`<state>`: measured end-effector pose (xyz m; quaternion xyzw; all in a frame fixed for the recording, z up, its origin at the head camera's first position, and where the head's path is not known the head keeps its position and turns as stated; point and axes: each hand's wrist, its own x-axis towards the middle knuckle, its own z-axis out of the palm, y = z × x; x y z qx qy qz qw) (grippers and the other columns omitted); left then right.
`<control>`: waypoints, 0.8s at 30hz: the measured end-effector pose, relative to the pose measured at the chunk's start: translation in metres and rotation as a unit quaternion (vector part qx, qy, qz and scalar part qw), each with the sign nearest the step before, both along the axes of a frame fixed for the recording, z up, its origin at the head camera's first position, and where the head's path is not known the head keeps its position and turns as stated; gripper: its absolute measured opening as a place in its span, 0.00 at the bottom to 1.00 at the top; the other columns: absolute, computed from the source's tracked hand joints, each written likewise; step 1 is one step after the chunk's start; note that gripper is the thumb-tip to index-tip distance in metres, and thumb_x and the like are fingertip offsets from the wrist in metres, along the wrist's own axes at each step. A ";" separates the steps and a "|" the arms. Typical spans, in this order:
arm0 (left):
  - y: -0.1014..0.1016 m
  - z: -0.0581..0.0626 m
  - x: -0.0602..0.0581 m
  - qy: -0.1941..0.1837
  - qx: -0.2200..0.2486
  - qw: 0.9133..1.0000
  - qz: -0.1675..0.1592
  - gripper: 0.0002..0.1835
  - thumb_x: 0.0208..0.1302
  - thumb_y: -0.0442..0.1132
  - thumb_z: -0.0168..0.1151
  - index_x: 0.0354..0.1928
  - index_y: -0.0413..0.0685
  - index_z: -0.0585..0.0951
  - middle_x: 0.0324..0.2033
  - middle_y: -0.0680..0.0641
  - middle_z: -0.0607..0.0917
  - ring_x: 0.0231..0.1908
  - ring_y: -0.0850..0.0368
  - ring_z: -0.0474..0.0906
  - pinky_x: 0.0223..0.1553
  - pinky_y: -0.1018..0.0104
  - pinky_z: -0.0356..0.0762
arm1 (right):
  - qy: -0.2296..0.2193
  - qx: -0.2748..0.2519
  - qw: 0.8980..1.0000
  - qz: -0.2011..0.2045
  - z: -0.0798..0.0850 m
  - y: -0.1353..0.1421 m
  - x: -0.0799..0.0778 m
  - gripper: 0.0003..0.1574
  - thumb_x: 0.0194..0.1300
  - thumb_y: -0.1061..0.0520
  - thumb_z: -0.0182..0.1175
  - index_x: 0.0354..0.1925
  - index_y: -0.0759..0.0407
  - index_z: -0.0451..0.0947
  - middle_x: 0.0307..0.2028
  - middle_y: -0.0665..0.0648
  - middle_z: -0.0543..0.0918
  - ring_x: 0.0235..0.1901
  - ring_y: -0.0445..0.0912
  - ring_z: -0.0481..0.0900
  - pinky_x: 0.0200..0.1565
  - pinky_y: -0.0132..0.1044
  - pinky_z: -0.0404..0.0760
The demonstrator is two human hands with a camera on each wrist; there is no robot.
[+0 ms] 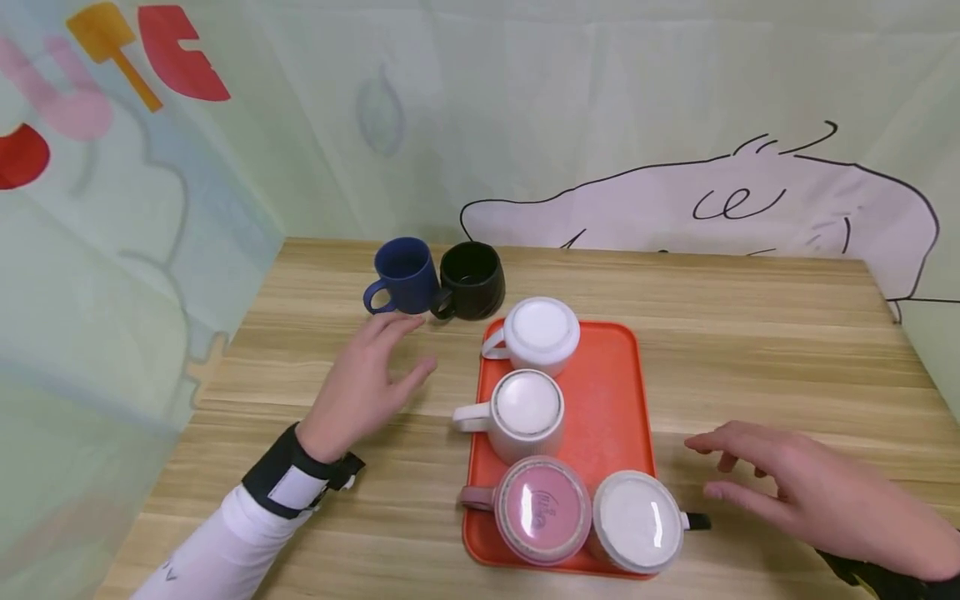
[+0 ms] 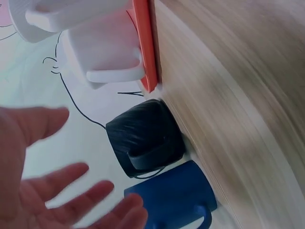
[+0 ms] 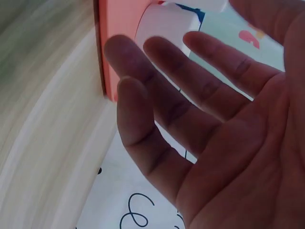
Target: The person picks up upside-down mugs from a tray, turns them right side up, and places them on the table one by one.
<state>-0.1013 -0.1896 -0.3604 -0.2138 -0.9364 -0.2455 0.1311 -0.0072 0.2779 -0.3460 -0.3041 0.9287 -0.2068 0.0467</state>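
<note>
My left hand (image 1: 363, 383) hovers with relaxed fingers just in front of a blue mug (image 1: 408, 279) and a black mug (image 1: 480, 283), holding neither. Both mugs stand upright, side by side, past the tray's far left corner. To the right of the red tray (image 1: 607, 392), my right hand (image 1: 795, 483) is held over the table, its fingers loosely bent and nothing in them. Upside down on the tray sit a white mug (image 1: 542, 329), a ribbed white mug (image 1: 527, 408), a pink mug (image 1: 543, 510) and another white mug (image 1: 637, 521) with a dark-ended handle (image 1: 697, 521).
The wooden table (image 1: 787, 333) extends on both sides of the tray. A printed cloth backdrop (image 1: 600, 100) rises behind its far edge and along the left. Handles of three tray mugs point left; the near right one points right.
</note>
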 end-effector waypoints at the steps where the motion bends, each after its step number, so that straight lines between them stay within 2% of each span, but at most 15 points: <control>1: -0.002 0.000 0.001 0.000 -0.007 1.000 -0.009 0.31 0.62 0.50 0.70 0.62 0.40 0.78 0.58 0.43 0.76 0.59 0.48 0.72 0.59 0.51 0.71 | -0.014 -0.002 1.000 0.003 0.001 0.000 0.002 0.24 0.63 0.39 0.66 0.56 0.39 0.78 0.49 0.38 0.80 0.39 0.31 0.77 0.32 0.29 0.78; 5: -0.009 -0.002 0.003 0.000 -0.035 0.999 -0.040 0.32 0.61 0.50 0.70 0.64 0.41 0.76 0.62 0.42 0.74 0.62 0.46 0.68 0.62 0.49 0.68 | -0.039 -0.020 0.999 0.019 -0.001 -0.002 0.007 0.29 0.59 0.35 0.67 0.56 0.38 0.77 0.49 0.39 0.80 0.39 0.33 0.76 0.27 0.25 0.75; 12: -0.018 -0.007 0.007 0.010 -0.096 0.994 -0.057 0.38 0.58 0.53 0.72 0.67 0.44 0.73 0.68 0.37 0.68 0.66 0.38 0.64 0.64 0.41 0.62 | 0.008 -0.026 0.998 0.064 -0.013 -0.007 0.010 0.28 0.55 0.37 0.72 0.53 0.39 0.79 0.46 0.34 0.79 0.37 0.30 0.74 0.34 0.23 0.76; 15: -0.022 -0.011 0.009 0.013 -0.121 0.991 -0.055 0.40 0.58 0.55 0.71 0.69 0.46 0.72 0.70 0.37 0.66 0.67 0.35 0.62 0.65 0.38 0.59 | -0.001 -0.041 0.996 0.075 -0.016 -0.009 0.011 0.25 0.56 0.38 0.72 0.51 0.36 0.78 0.44 0.31 0.78 0.35 0.29 0.74 0.34 0.21 0.74; 19: -0.026 -0.018 0.012 -0.003 -0.154 0.987 -0.040 0.43 0.58 0.59 0.69 0.72 0.49 0.69 0.72 0.38 0.62 0.68 0.33 0.58 0.65 0.36 0.56 | -0.026 -0.065 0.993 0.093 -0.019 -0.012 0.011 0.21 0.58 0.42 0.71 0.49 0.32 0.78 0.41 0.29 0.77 0.33 0.27 0.73 0.33 0.19 0.72; 24: -0.030 -0.024 0.016 -0.031 -0.167 0.985 -0.018 0.44 0.58 0.63 0.67 0.73 0.52 0.68 0.74 0.39 0.59 0.70 0.32 0.54 0.65 0.34 0.55 | -0.009 -0.104 0.985 0.134 -0.023 -0.015 0.010 0.20 0.59 0.52 0.72 0.47 0.33 0.78 0.40 0.30 0.77 0.33 0.26 0.73 0.34 0.17 0.71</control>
